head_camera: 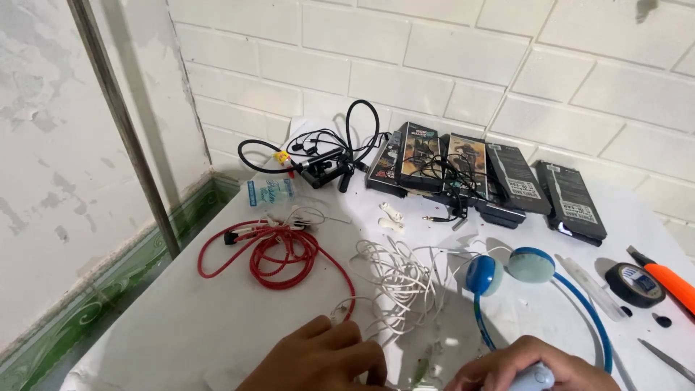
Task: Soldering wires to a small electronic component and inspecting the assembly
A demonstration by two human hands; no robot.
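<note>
At the bottom edge of the view, the left hand (318, 358) rests knuckles-up on the white counter (181, 318), its fingers curled inward; whether that grip pinches anything I cannot tell, though the fingertips sit right at the tail of the tangled white earphone cable (398, 282). The right hand (517, 369) has its grip closed around a pale blue rounded piece (534, 376), just beside the lower end of the blue headband belonging to the blue headphones (510, 266), whose two ear cups lie close together above the hands. A coiled red cable (279, 250) lies to the left of the white tangle, one strand running down toward the left hand. Further back, black cables (326, 156) and a row of dark boxed packages (478, 174) line the white brick wall (434, 58). To the right sit a roll of black tape (635, 284) and an orange-handled tool (670, 282).
</note>
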